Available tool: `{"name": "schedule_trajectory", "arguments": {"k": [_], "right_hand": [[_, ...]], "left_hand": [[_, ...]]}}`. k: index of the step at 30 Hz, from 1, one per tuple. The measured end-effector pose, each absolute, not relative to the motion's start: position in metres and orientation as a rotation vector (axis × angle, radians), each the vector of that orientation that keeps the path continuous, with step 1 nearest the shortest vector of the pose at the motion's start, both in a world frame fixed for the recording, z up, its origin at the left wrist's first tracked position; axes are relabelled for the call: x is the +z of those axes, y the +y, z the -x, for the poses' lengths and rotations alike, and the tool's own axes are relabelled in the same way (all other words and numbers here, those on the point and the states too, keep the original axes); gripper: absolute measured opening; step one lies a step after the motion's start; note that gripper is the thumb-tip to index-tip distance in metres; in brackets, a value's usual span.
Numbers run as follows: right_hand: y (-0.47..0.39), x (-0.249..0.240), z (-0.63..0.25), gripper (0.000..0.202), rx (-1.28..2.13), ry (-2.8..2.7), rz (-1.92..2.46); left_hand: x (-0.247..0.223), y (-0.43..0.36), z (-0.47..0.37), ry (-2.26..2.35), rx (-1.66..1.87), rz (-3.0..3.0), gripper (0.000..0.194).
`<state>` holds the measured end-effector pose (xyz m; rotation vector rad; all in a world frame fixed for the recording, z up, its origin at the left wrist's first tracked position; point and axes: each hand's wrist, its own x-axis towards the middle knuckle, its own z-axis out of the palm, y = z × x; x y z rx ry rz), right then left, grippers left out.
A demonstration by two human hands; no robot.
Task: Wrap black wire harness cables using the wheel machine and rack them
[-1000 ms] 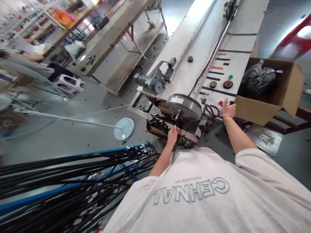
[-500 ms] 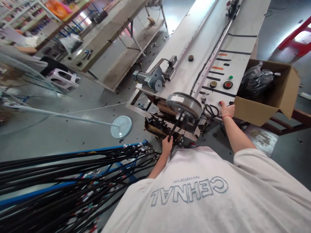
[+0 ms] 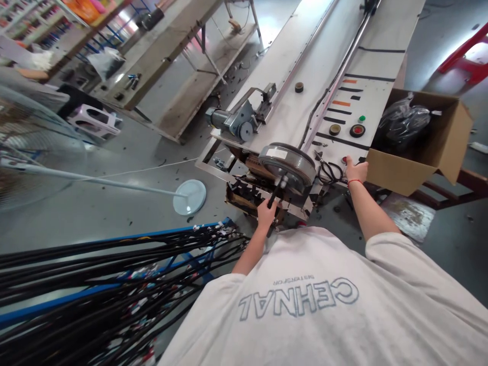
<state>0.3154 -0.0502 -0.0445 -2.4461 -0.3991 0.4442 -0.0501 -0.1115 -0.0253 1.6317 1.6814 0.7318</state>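
My left hand (image 3: 266, 213) is closed round a black cable (image 3: 275, 197), just in front of a ring-shaped taping head (image 3: 292, 161) at the near end of a long metal bench (image 3: 284, 114). The cable leads up into the middle of the ring. My right hand (image 3: 357, 171) rests at the bench's near right corner, its thumb on a red button (image 3: 344, 159) and the other fingers curled. What lies under those fingers is hidden. Black-handled scissors (image 3: 328, 170) lie just left of this hand. A green button (image 3: 362, 118) and tape rolls (image 3: 357, 130) are beyond it.
An open cardboard box (image 3: 407, 170) with black plastic-wrapped goods stands at the right. A motor unit (image 3: 232, 124) sits on the bench's left edge. Many black cables (image 3: 95, 279) hang on a blue rack at lower left. A fan stand (image 3: 189, 197) crosses the floor.
My left hand has moved up the cable's line, closer to the taping head. The carriage at the bench's far end has slid farther away along its rail. My right hand stays on the button.
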Motion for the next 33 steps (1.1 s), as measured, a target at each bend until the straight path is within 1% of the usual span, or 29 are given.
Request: {"name": "schedule_trajectory", "arguments": {"k": [5, 10, 19, 27, 33], "right_hand": [[-0.05, -0.045, -0.315, 0.06, 0.443, -0.401, 2.445], [-0.05, -0.043, -0.314, 0.062, 0.444, -0.399, 2.452], [-0.05, -0.043, -0.314, 0.062, 0.43, -0.433, 2.465], [-0.048, -0.043, -0.313, 0.065, 0.426, -0.413, 2.464], [-0.048, -0.043, -0.314, 0.064, 0.438, -0.404, 2.454]], "left_hand": [[-0.033, -0.101, 0.043, 1.7, 0.724, -1.687, 0.026], [-0.041, -0.102, 0.045, 1.717, 0.687, -1.695, 0.029], [-0.045, -0.114, 0.062, 1.734, 0.683, -1.638, 0.028], [-0.068, -0.137, 0.092, 1.844, 0.5, -1.664, 0.028], [-0.067, -0.146, 0.1, 1.828, 0.573, -1.669, 0.032]]}}
